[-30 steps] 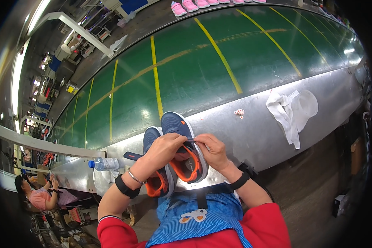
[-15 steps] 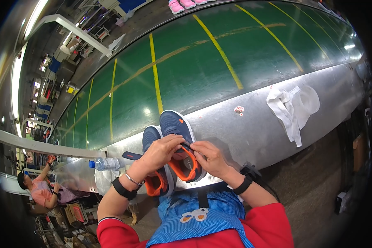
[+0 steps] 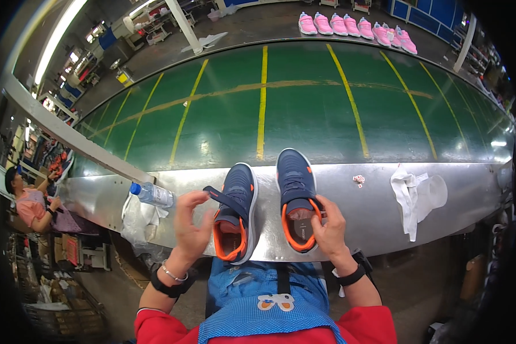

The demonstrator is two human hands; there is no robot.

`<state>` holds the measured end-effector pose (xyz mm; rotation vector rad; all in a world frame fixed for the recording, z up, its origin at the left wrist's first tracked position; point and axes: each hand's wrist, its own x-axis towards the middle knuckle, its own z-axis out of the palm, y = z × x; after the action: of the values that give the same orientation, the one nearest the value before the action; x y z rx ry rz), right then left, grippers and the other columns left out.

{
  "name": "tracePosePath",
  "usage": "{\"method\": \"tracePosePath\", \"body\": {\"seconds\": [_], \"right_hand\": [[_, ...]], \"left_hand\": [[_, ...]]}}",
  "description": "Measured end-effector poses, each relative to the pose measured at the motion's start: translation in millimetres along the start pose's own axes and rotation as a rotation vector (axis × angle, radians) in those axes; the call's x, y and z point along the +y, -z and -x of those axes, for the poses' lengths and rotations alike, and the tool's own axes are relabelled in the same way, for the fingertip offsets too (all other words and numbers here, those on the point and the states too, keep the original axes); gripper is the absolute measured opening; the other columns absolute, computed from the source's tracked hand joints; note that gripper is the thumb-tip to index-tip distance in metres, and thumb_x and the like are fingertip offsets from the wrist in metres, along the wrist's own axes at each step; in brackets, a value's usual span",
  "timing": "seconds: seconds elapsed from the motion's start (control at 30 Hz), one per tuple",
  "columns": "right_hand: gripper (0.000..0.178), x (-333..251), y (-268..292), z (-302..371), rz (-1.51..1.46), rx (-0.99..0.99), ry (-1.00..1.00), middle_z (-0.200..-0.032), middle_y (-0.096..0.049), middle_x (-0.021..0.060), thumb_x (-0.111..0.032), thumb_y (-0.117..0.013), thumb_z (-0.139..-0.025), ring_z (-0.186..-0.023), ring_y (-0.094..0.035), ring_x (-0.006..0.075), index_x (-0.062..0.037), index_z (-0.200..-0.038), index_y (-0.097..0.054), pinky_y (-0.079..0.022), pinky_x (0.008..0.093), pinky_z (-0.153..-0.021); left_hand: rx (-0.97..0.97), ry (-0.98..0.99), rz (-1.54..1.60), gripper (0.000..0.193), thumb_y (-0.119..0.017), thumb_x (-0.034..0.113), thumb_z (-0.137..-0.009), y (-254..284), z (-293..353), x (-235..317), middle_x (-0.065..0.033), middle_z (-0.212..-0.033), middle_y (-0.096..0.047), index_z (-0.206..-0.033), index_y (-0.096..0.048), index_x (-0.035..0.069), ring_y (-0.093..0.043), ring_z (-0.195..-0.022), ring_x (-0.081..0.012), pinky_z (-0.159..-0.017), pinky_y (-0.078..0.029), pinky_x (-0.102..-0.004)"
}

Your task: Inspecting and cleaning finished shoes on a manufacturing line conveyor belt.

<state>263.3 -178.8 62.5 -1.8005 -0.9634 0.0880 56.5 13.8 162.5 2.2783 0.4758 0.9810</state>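
Observation:
Two navy sneakers with orange linings and white soles stand side by side on the metal ledge, toes pointing away from me. The right sneaker (image 3: 296,180) has my right hand (image 3: 330,228) at its collar, thumb and fingers closed on the right edge. Beside the left sneaker (image 3: 238,184), my left hand (image 3: 191,225) is held with fingers apart and nothing in them. That shoe's strap (image 3: 226,199) is unfastened and sticks out toward this hand. Inside both shoes the dark insoles show.
Beyond the metal ledge (image 3: 350,221) runs a green conveyor belt (image 3: 304,120) with yellow lines. A water bottle (image 3: 153,194) lies at left; white cloth (image 3: 406,198) and small pieces (image 3: 358,181) lie at right. Pink shoes (image 3: 350,25) line the far side. A co-worker (image 3: 34,203) sits at left.
Both hands were together at the right shoe's opening; my left hand has let go and moved left. The shoes now stand apart. The view has turned, bringing more pink shoes in.

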Motion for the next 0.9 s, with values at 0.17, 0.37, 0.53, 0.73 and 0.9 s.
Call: {"method": "tracePosePath", "body": {"seconds": [0.17, 0.37, 0.53, 0.73, 0.9], "right_hand": [[0.044, -26.4, 27.0, -13.8, 0.207, -0.053, 0.054, -0.096, -0.056, 0.017, -0.003, -0.063, -0.069, -0.082, -0.058, 0.0318, -0.0006, -0.111, -0.051, -0.047, 0.0367, -0.075], [0.04, -94.5, 8.7, -35.4, -0.128, -0.399, -0.131, -0.088, -0.053, 0.0116, -0.007, -0.068, -0.071, -0.078, -0.058, 0.0238, -0.0036, -0.107, -0.052, -0.048, 0.0324, -0.072], [0.037, -125.7, -60.0, -37.7, 0.068, -0.622, 0.234, -0.093, -0.052, 0.013, -0.009, -0.069, -0.07, -0.085, -0.056, 0.0269, -0.0037, -0.102, -0.052, -0.047, 0.0338, -0.073], [0.041, -131.9, -95.0, -42.8, 0.049, -0.451, 0.408, -0.098, -0.05, 0.0151, -0.008, -0.068, -0.069, -0.089, -0.052, 0.0326, -0.0013, -0.105, -0.048, -0.044, 0.0366, -0.076], [0.025, -121.6, -111.5, -47.7, 0.067, -0.43, 0.328, -0.086, -0.055, 0.0149, -0.002, -0.062, -0.073, -0.08, -0.055, 0.0312, -0.0001, -0.097, -0.055, -0.045, 0.0361, -0.071]], "left_hand": [[-0.038, 0.486, 0.14, 0.041, -0.064, 0.006, -0.075, 11.4, 25.0, -38.5, -0.0098, -0.104, -0.048, -0.11, -0.043, 0.001, -0.052, -0.094, -0.0182, -0.081, -0.045, -0.0303], [-0.243, 0.501, 0.175, 0.05, -0.066, 0.008, -0.074, 5.7, 43.7, -50.2, -0.0104, -0.112, -0.046, -0.116, -0.041, 0.001, -0.051, -0.101, -0.0198, -0.079, -0.048, -0.0307], [-0.166, 0.232, 0.044, 0.041, -0.064, 0.002, -0.072, 3.6, 54.4, -54.1, -0.0093, -0.105, -0.05, -0.11, -0.05, 0.005, -0.054, -0.095, -0.0198, -0.074, -0.051, -0.0287], [-0.044, 0.377, 0.189, 0.039, -0.063, -0.001, -0.072, -3.9, 77.3, -57.1, -0.0105, -0.104, -0.051, -0.109, -0.051, 0.004, -0.057, -0.091, -0.0213, -0.074, -0.051, -0.0299], [-0.005, 0.361, 0.259, 0.035, -0.059, -0.002, -0.075, -7.0, 85.9, -57.1, -0.0124, -0.105, -0.052, -0.11, -0.052, 0.002, -0.058, -0.092, -0.0231, -0.075, -0.051, -0.0296]]}}
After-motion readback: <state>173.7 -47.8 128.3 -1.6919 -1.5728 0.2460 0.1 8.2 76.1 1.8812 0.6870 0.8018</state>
